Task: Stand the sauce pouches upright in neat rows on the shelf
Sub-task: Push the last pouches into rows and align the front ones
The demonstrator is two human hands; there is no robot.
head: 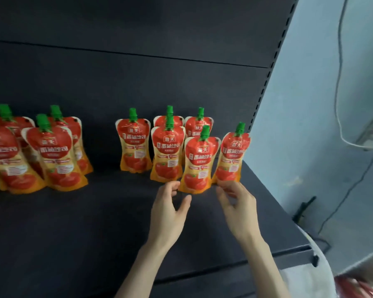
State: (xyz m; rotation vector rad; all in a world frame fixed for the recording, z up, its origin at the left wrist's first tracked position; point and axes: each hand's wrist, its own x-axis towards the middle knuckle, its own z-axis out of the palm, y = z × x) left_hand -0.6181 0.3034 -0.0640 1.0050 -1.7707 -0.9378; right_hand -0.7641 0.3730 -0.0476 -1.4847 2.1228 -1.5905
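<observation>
As the hands (168,208) (238,208) hover, a pouch (199,166) stands between.

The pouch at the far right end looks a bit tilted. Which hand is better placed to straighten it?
Probably the right hand: it sits just below the base of the rightmost pouch. The left hand is on the other side of the front pouch, which stands in its way.

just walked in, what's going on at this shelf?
A person is arranging sauce pouches on a dark shelf. Both hands are open and hold nothing: the left hand is by the base of the front pouch, the right hand by the rightmost pouch; blur hides any contact. Those belong to the right group of six upright pouches; a left group stands apart.
</observation>
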